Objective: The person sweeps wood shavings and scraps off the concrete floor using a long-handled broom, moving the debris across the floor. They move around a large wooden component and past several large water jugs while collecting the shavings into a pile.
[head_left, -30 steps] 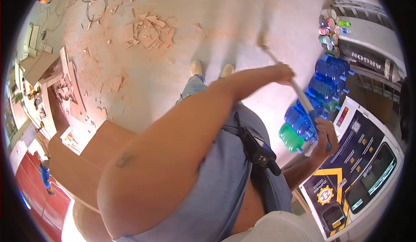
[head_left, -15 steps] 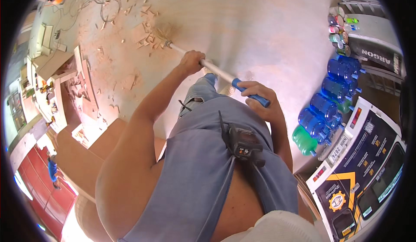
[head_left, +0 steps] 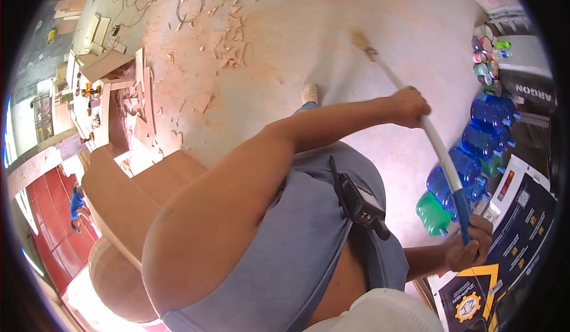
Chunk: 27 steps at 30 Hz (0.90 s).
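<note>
A long broom slants across the right half of the view, its pale handle ending in a blue grip. My left hand is closed around the handle partway down, with the left arm stretched across my body. Lower right, my right hand wraps the blue grip at the top end. The straw-coloured broom head is on or just above the concrete floor, slightly smeared by motion. Left of it, wood scraps and shavings lie scattered, apart from the bristles.
Blue water jugs and a green one line the right side beside a dark printed vehicle. Paint cans stand farther off. Boards and brown panels fill the left; a cable lies far left. Another person is far left.
Both hands have swung right with the broom. Its head has moved from the wood scraps to floor farther right, and my left arm now reaches across my body.
</note>
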Tool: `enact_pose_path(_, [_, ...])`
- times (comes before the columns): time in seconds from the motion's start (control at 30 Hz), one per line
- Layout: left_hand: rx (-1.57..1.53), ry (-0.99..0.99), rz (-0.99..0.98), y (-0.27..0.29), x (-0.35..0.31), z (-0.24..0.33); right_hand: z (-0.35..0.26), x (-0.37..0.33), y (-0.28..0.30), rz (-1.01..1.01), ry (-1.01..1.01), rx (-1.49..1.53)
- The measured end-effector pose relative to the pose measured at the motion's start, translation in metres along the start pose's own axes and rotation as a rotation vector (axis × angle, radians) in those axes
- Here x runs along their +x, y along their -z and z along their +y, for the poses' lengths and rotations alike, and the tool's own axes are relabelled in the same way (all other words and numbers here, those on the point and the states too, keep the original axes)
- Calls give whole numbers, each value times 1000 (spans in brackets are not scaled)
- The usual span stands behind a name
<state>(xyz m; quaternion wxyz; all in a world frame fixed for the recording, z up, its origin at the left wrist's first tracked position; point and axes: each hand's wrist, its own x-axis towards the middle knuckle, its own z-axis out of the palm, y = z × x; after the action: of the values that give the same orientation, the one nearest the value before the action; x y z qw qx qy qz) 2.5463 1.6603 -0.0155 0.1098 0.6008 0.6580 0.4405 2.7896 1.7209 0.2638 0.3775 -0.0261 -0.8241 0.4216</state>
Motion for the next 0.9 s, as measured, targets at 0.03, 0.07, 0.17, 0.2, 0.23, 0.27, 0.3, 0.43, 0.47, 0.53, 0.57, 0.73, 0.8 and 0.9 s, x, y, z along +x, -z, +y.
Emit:
enact_pose_path(0.03, [-16, 48, -54, -15, 17, 11, -12, -6, -2, 17, -33, -86])
enact_pose_path(0.07, [-59, 38, -65, -30, 30, 18, -20, -11, -6, 96, -18, -120])
enact_pose_path(0.17, [-132, 63, -129, -55, 17, 19, -26, -32, -34, -97, -80, -168])
enact_pose_path(0.2, [-132, 89, -196, -57, -3, 11, -22, -37, -41, -279, -137, -278])
enact_pose_path(0.23, [-98, 148, -251, -56, -31, 2, -12, -41, -49, -306, -188, -98])
enact_pose_path(0.27, [-77, 206, -278, -52, -64, -9, -1, -46, -56, -348, -270, -14])
enact_pose_path(0.3, [-19, 320, -315, -45, -97, -19, 14, -48, -63, -322, -387, 111])
enact_pose_path(0.43, [140, 509, -329, -12, -185, -46, 57, -81, -70, -230, -777, 319])
enact_pose_path(0.47, [145, 442, -331, -5, -186, -44, 62, -90, -62, -151, -793, 282])
enact_pose_path(0.53, [194, 362, -345, 3, -162, -31, 61, -105, -36, -3, -813, 224])
enact_pose_path(0.57, [154, 387, -359, 2, -139, -20, 58, -107, -18, 20, -717, 206])
enact_pose_path(0.73, [145, 167, -152, -28, 12, 38, 25, -79, 66, 94, -52, 22])
enact_pose_path(0.8, [104, 143, -114, -51, 66, 49, 11, -58, 79, 83, 14, -197])
enact_pose_path(0.9, [-66, 35, 43, -101, 122, 66, -9, -25, 83, 50, 64, -359])
